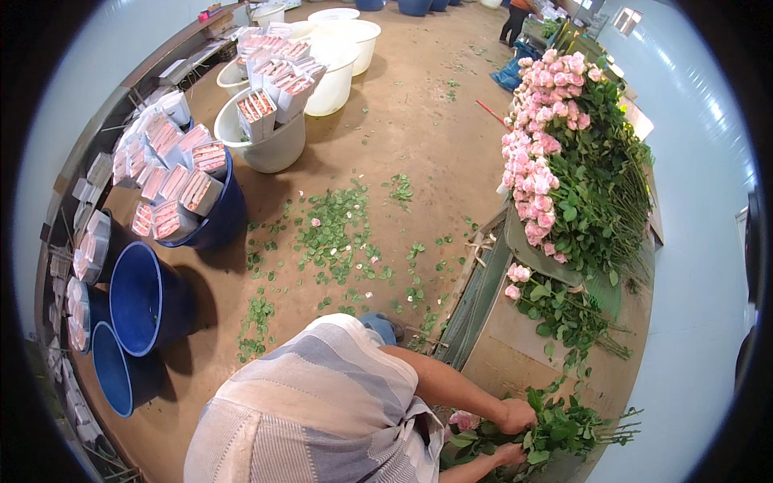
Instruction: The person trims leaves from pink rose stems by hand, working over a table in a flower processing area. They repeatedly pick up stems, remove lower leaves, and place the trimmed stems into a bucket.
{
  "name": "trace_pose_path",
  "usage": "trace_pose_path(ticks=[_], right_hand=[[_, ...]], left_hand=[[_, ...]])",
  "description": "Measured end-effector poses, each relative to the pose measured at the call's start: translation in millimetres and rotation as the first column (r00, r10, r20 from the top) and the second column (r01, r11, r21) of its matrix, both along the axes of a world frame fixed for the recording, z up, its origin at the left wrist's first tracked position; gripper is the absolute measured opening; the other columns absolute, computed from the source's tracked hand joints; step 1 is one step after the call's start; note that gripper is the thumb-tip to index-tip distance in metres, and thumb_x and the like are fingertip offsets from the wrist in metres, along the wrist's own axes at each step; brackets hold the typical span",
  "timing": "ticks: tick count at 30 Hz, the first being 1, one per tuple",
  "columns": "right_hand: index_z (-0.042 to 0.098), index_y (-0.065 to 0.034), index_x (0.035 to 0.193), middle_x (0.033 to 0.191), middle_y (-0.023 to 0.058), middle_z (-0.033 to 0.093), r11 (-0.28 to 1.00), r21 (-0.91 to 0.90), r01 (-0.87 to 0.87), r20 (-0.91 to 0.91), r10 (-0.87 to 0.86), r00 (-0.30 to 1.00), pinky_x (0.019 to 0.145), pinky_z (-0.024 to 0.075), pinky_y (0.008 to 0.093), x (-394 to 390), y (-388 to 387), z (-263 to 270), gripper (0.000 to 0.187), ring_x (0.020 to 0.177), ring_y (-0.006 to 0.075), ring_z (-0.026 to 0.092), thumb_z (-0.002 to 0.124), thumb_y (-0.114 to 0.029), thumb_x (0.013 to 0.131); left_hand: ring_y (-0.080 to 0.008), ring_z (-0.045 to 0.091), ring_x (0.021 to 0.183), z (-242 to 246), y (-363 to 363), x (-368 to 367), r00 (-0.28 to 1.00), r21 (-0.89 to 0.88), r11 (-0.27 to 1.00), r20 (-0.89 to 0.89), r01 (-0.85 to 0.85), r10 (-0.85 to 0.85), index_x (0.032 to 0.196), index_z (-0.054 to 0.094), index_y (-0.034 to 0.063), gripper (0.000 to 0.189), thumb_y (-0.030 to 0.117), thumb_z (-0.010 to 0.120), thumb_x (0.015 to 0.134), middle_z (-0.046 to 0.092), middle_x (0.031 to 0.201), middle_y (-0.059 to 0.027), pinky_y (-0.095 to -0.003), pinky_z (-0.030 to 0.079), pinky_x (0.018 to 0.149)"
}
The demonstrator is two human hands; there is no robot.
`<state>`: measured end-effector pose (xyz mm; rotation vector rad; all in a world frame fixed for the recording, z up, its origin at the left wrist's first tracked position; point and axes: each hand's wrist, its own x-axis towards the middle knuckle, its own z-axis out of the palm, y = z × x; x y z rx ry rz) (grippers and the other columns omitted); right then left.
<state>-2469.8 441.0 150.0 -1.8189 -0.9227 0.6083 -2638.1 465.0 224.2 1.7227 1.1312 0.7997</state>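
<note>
Over the wooden work table [513, 350] at lower right, my left hand [518, 416] closes around a bunch of leafy rose stems [561, 425]. My right hand [512, 453] grips the same bunch just below it in the picture. Pink blooms [464, 421] show on the near side of my hands, partly covered by my arm and sleeve. The cut stem ends point right, beyond the leaves. A few loose pink roses [518, 273] lie farther up the table, their leafy stems also pointing right.
A large heap of pink roses [543, 145] covers the table's far part. Stripped leaves [335, 232] litter the floor. Blue buckets [136, 302] and white tubs [266, 145] stand left, some holding paper-wrapped rose bundles [181, 187]. Another person [516, 21] stands at the far end.
</note>
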Motion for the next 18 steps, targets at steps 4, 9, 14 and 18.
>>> trace_pose_path(ticks=[4,9,14,18], right_hand=[[0.054,0.0019,0.119,0.112,0.0132,0.060,1.000,0.021,0.020,-0.003,-0.020,1.000,0.086,0.0461,0.0384,-6,-15,6,0.039,0.097,0.0239,0.056,0.060,-0.020,0.088],[0.054,0.0016,0.119,0.112,0.0125,0.060,1.000,0.023,0.016,0.019,-0.017,1.000,0.085,0.0464,0.0377,-34,-30,7,0.038,0.097,0.0231,0.056,0.060,-0.019,0.087],[0.054,0.0014,0.119,0.112,0.0119,0.060,0.999,0.018,-0.045,0.056,0.044,0.997,0.085,0.0466,0.0369,-67,-22,13,0.038,0.097,0.0223,0.056,0.061,-0.018,0.087],[0.054,0.0012,0.118,0.111,0.0114,0.060,0.996,0.023,-0.088,0.086,0.086,0.993,0.085,0.0468,0.0363,-96,-21,17,0.038,0.097,0.0216,0.057,0.061,-0.018,0.087]], left_hand=[[-0.0382,0.063,0.082,-2,-11,12,0.998,-0.006,0.999,0.057,0.040,-0.039,0.089,0.069,0.0139,0.022,0.016,0.059,0.070,0.066,0.081,-0.0165,-0.0484,0.049,0.068],[-0.0379,0.063,0.080,-1,-26,9,0.987,0.005,0.996,0.135,0.090,-0.090,0.091,0.070,0.0150,0.025,0.017,0.058,0.070,0.067,0.081,-0.0157,-0.0478,0.049,0.067],[-0.0361,0.063,0.082,5,-27,-24,0.990,0.060,0.997,0.134,0.046,-0.054,0.095,0.070,0.0161,0.029,0.016,0.057,0.069,0.067,0.083,-0.0159,-0.0471,0.049,0.068],[-0.0354,0.063,0.083,12,-29,-71,0.979,-0.002,1.000,0.206,-0.006,0.006,0.098,0.070,0.0161,0.033,0.015,0.057,0.068,0.066,0.084,-0.0166,-0.0463,0.049,0.070]])
